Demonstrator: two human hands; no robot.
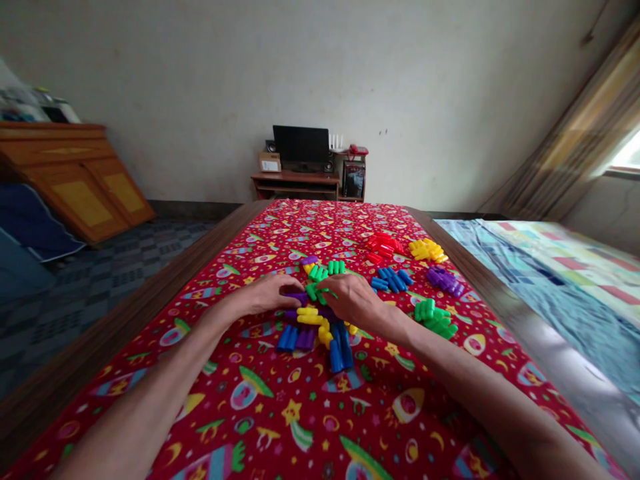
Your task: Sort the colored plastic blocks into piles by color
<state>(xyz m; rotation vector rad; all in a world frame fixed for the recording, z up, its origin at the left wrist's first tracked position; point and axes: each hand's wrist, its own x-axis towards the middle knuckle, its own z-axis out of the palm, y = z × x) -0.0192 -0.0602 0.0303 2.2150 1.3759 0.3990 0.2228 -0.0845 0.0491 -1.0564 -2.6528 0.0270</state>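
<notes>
A mixed cluster of short plastic building pieces lies mid-table, in green (336, 267), yellow (310, 319), blue (341, 350) and purple (305, 339). From the left, my left hand (270, 293) reaches in, its thumb and fingers closed about a purple piece (297, 299) at the cluster's edge. My right hand (350, 299) comes in from the right with its fingers bent down and pinched at a green piece (316, 292). Its fingertips are partly hidden behind the hand, as are some pieces beneath it.
Sorted piles of red pieces (384, 247), yellow pieces (428, 251), blue pieces (393, 279), purple pieces (445, 281) and green pieces (434, 318) lie on the right of the red patterned cloth (310, 413). Beyond the table stands a desk with a monitor (301, 147). A bed (545, 287) adjoins at right.
</notes>
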